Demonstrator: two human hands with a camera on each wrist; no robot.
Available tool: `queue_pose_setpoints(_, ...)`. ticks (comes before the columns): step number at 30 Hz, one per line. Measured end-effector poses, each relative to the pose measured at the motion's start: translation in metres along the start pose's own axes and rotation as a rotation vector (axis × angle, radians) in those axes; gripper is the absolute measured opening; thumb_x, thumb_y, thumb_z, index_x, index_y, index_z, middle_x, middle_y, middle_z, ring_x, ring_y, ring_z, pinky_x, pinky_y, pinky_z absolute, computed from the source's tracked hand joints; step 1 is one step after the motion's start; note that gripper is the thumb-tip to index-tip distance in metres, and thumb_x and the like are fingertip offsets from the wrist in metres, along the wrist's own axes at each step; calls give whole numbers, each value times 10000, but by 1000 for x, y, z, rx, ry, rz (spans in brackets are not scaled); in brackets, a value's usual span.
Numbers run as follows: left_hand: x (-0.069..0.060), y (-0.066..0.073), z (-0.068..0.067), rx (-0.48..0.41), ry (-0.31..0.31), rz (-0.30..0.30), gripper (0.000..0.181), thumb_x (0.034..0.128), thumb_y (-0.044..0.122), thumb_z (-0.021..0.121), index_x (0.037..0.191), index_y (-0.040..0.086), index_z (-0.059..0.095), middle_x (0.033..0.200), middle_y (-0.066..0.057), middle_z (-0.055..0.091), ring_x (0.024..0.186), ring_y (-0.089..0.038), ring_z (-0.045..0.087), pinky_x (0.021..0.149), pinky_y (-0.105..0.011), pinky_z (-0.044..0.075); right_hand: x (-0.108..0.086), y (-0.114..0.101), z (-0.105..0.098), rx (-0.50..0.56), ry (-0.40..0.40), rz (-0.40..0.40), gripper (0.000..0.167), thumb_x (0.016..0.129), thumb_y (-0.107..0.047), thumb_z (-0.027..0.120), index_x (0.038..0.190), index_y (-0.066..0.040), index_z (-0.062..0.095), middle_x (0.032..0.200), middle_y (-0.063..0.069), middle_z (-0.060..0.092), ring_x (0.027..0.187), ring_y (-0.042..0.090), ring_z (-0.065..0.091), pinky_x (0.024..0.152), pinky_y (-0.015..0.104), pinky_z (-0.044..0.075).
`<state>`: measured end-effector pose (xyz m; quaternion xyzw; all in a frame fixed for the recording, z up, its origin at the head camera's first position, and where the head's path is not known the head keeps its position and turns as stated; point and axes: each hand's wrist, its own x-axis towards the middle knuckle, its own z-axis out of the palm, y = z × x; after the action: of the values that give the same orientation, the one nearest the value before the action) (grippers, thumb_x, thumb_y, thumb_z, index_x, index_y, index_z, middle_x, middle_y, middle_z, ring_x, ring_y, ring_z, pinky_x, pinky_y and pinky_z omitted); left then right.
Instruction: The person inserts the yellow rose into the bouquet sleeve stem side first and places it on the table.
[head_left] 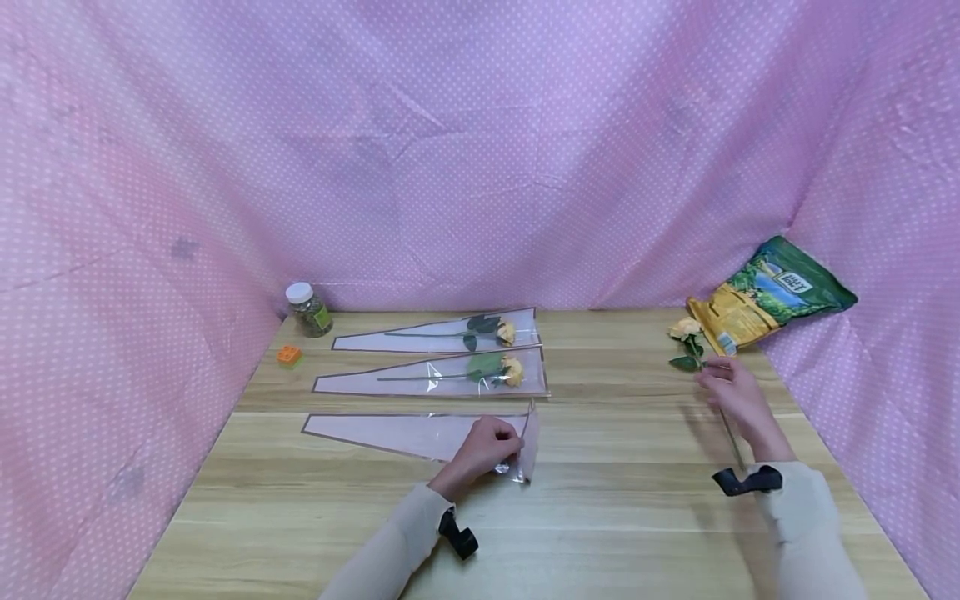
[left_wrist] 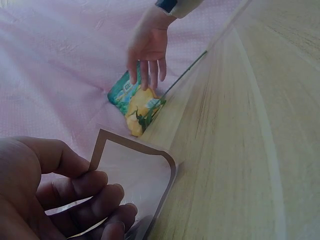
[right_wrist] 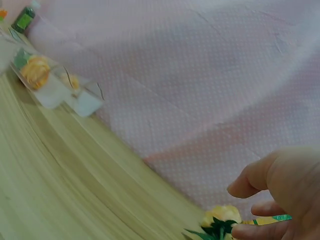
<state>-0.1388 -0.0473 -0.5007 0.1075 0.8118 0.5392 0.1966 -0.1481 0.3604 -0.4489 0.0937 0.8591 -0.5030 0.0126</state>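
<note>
My left hand (head_left: 480, 450) pinches the open-end edge of a clear flower sleeve (head_left: 390, 427) with a brown border. In the left wrist view, the thumb and forefinger hold the sleeve's corner (left_wrist: 101, 142), and its mouth bends up off the table. Over at the right, a single yellow rose (head_left: 684, 328) with green leaves and a long stem lies on the table. My right hand (head_left: 738, 404) is just above its stem, fingers (left_wrist: 145, 75) extended and apart. Whether they touch the stem I cannot tell.
Two sleeves, each with a yellow rose (head_left: 512, 372) inside, lie farther back. A white-capped jar (head_left: 311, 311) and an orange block (head_left: 288, 356) stand at the back left. Behind the loose rose, a green and yellow bag (head_left: 780, 287) leans against the pink dotted cloth (head_left: 480, 150).
</note>
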Motion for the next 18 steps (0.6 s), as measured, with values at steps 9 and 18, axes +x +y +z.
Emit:
queue_pose_setpoints(9, -1, 0, 1, 6, 6, 9, 224, 859, 92, 620, 674, -22, 676, 581, 68, 521, 566, -89, 455, 519, -212, 360, 10, 16, -28, -208, -38, 63, 748, 1018, -339, 484, 1485, 173, 200, 1392, 443, 387, 917, 164, 609, 684, 237, 531)
queue_pose_setpoints(18, -1, 0, 0, 22, 4, 9, 226, 874, 117, 633, 690, 3, 698, 602, 49, 546, 578, -100, 471, 533, -217, 375, 22, 26, -32, -325, -140, 120, 707, 1000, -317, 492, 1425, 201, 265, 1254, 421, 501, 862, 256, 622, 665, 293, 501)
